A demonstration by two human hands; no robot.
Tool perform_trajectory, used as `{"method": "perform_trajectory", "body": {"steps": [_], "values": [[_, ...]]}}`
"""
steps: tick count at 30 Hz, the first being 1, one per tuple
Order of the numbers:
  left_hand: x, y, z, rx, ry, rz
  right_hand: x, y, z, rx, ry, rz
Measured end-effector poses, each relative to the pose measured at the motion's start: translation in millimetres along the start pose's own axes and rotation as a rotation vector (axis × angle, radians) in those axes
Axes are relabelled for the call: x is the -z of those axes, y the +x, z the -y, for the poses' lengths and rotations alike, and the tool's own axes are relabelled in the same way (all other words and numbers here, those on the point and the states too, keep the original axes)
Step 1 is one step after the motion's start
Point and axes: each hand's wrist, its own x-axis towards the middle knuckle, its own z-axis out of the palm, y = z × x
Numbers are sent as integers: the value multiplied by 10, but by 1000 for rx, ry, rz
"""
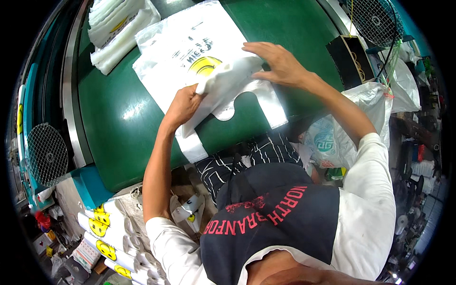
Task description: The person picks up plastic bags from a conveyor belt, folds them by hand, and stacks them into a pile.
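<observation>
White plastic carrier bags (223, 31) with a yellow smiley print lie flat on a green table (114, 147), their handle ends toward me. My left hand (184, 107) is closed on the folded-up edge of the bags, thumb on top. This lifted part (228, 88) curls over between my two hands. My right hand (280, 65) rests at the right side of the fold, fingers stretched out and thumb apart, its fingertips touching the plastic. A rounded cut-out between the handles shows the green surface. How many layers my left hand holds cannot be seen.
Another stack of white bags (118, 33) lies at the far left of the table. Mesh-guarded fans (47, 154) stand left and far right. A black box (350, 61) sits by the right edge. Rolled smiley bags (107, 228) are piled at the lower left.
</observation>
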Motion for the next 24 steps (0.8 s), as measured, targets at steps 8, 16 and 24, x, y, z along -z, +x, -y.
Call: {"method": "perform_trajectory", "body": {"steps": [8,16,24], "values": [[-210,-48,-392,-416,633,-658,-650,754,-65,-451,481,757],[-150,167,-436,-164,595,-168,-171,400,-542,-538,-41,508],[-882,-30,-407,-370,749,120,-334,391,-702,-845,971,213]]}}
